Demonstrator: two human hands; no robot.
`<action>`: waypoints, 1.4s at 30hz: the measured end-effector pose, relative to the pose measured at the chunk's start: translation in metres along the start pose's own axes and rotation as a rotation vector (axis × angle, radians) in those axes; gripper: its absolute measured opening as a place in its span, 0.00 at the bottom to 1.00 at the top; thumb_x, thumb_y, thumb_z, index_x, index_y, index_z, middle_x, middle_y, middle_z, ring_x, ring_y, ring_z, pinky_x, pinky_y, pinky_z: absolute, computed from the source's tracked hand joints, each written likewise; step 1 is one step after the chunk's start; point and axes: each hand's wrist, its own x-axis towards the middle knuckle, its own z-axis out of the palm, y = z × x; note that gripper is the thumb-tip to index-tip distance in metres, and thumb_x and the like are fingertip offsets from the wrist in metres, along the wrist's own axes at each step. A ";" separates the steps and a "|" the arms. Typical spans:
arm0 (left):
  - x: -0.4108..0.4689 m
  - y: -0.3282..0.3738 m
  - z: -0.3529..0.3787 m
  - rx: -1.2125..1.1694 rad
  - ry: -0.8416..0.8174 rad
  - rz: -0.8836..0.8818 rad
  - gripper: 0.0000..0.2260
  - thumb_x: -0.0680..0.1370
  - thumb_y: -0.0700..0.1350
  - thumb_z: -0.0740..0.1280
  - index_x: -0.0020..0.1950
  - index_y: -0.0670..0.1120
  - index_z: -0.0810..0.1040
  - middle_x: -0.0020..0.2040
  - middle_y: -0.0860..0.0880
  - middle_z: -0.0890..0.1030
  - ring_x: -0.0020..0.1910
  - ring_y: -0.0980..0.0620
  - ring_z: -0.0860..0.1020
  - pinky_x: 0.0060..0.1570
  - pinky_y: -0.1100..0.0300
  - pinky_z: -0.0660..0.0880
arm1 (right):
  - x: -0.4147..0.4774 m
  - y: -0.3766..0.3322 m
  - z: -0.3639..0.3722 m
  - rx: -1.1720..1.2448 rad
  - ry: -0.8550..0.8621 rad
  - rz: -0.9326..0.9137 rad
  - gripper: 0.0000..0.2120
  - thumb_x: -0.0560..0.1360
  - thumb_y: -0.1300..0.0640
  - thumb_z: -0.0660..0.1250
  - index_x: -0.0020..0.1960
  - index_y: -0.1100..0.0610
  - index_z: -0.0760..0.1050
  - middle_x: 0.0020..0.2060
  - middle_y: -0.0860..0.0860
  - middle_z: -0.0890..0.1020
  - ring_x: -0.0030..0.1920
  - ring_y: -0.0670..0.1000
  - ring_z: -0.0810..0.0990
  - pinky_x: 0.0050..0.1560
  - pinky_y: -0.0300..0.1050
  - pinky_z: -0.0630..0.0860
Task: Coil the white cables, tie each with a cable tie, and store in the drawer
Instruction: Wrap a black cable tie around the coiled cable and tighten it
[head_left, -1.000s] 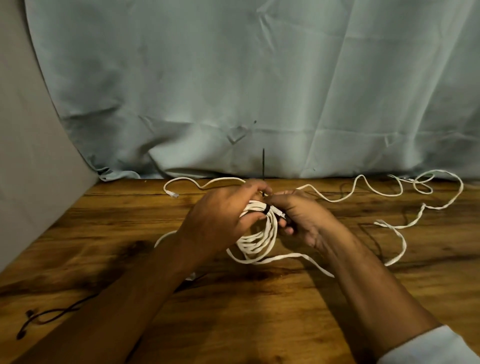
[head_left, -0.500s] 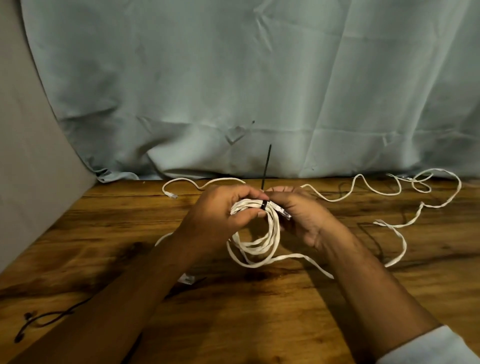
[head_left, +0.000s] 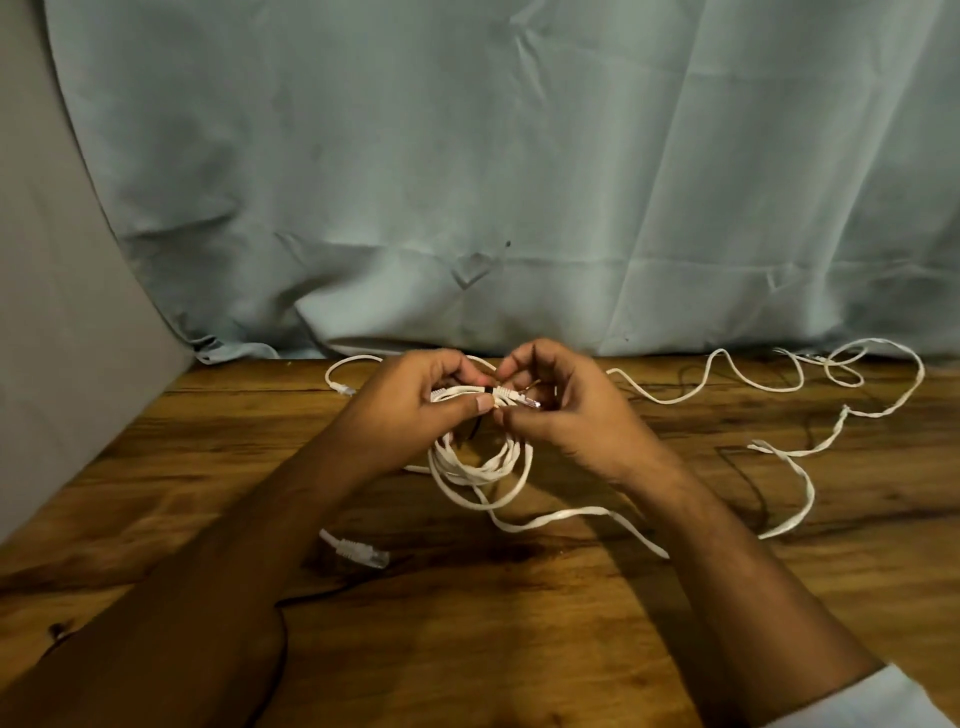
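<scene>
A coil of flat white cable (head_left: 480, 462) hangs between my hands above the wooden table (head_left: 519, 649). My left hand (head_left: 415, 410) grips the top of the coil, thumb pressed on the bundle. My right hand (head_left: 561, 410) pinches the same spot from the right, beside a clear plug (head_left: 522, 400). A black cable tie (head_left: 489, 391) wraps the bundle between my fingers. A dark strip pokes out under my left hand. A second white cable (head_left: 779, 452) lies loose across the table's right side. One white plug (head_left: 358, 551) rests near my left forearm.
A grey-green cloth (head_left: 519, 182) hangs behind the table's far edge. A grey wall panel (head_left: 62, 322) stands at the left. A thin dark cord (head_left: 311, 597) runs under my left forearm. No drawer is in view.
The tie's long black tail, which stood up above my hands, no longer sticks up. Both hands have risen slightly and closed in tighter on the top of the coil.
</scene>
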 end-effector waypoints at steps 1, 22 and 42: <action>0.001 0.000 0.000 -0.002 -0.003 -0.003 0.05 0.76 0.45 0.74 0.51 0.50 0.84 0.44 0.50 0.87 0.41 0.43 0.85 0.43 0.41 0.82 | -0.001 0.000 0.001 -0.048 -0.001 -0.018 0.17 0.72 0.72 0.74 0.55 0.57 0.77 0.43 0.52 0.80 0.40 0.52 0.78 0.43 0.53 0.79; 0.000 0.011 0.008 -0.409 0.095 -0.309 0.04 0.79 0.35 0.68 0.49 0.42 0.82 0.32 0.52 0.83 0.27 0.60 0.78 0.30 0.67 0.73 | -0.004 0.003 0.012 -0.835 0.117 -0.538 0.06 0.78 0.57 0.70 0.54 0.56 0.83 0.53 0.51 0.81 0.53 0.54 0.79 0.48 0.55 0.77; -0.013 0.022 0.024 0.399 0.012 0.204 0.19 0.80 0.47 0.68 0.68 0.55 0.66 0.50 0.53 0.84 0.50 0.51 0.81 0.50 0.51 0.74 | 0.003 0.008 0.000 0.198 0.189 0.143 0.07 0.78 0.64 0.72 0.42 0.66 0.80 0.31 0.59 0.77 0.27 0.49 0.72 0.28 0.39 0.68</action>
